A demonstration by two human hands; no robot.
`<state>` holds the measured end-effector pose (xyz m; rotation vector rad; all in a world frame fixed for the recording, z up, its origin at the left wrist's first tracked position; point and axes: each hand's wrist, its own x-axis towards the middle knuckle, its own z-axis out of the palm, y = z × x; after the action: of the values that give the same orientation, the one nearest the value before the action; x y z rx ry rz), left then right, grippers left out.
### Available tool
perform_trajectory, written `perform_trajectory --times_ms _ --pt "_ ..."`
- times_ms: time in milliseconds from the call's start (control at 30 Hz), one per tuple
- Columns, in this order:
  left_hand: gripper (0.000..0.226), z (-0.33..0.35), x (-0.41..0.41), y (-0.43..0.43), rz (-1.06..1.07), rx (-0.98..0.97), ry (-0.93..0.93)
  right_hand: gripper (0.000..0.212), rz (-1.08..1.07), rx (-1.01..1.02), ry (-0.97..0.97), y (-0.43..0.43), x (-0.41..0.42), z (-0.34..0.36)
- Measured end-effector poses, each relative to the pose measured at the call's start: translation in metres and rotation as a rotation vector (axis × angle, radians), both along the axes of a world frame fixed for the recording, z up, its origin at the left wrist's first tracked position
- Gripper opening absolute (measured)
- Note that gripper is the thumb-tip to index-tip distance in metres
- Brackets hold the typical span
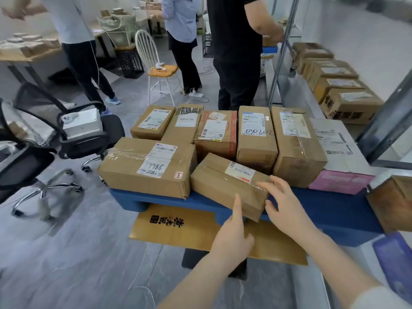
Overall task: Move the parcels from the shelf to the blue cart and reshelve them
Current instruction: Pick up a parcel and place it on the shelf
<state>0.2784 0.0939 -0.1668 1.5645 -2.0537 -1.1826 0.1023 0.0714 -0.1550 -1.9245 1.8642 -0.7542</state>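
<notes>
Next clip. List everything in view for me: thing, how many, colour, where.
blue cart: one, blue, centre
brown parcels: seven, brown, on the cart
white-and-pink box: one, cart's right end
shelf parcels: a row, brown, right shelf; count blurred
another brown box: one, far right edge
flat cardboard sheet: one, tan, under the cart
office chairs: two, black, left
spindle chair: one, white with orange seat, behind
other people: three, standing at the back
left hand: one, on the small front parcel's near face
right hand: one, fingers spread, at that parcel's right end
</notes>
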Motion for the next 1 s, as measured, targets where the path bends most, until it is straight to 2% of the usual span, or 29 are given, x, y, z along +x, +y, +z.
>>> perform_trajectory --times_ms 100,200,367,433,500,600,867,1000 --pt "0.095 0.004 0.005 -0.009 0.001 -0.031 0.019 0.058 0.002 0.037 -0.068 0.008 0.011 -0.011" --pt "0.085 0.014 0.024 -0.023 0.009 -0.138 -0.057 0.065 -0.019 0.027 -0.026 0.006 0.018 -0.018" --pt "0.071 0.030 0.067 -0.051 0.013 -0.628 -0.396 0.060 -0.005 0.014 0.012 -0.001 0.004 -0.020" --pt "0.074 0.029 0.083 -0.062 0.110 -0.727 -0.554 0.059 0.005 0.029 0.008 -0.002 -0.006 -0.019" --pt "0.078 0.028 0.097 -0.070 0.205 -0.654 -0.648 0.059 0.007 0.054 0.010 -0.004 -0.010 -0.017" --pt "0.075 0.020 0.106 -0.077 0.225 -0.503 -0.679 0.060 -0.009 0.073 0.018 -0.008 -0.007 -0.017" --pt "0.083 0.017 0.096 -0.079 0.180 -0.456 -0.544 0.062 -0.042 0.074 0.035 -0.016 0.012 -0.021" --pt "0.089 0.019 0.096 -0.079 0.135 -0.421 -0.568 0.066 -0.041 0.090 -0.002 -0.015 0.022 -0.020"
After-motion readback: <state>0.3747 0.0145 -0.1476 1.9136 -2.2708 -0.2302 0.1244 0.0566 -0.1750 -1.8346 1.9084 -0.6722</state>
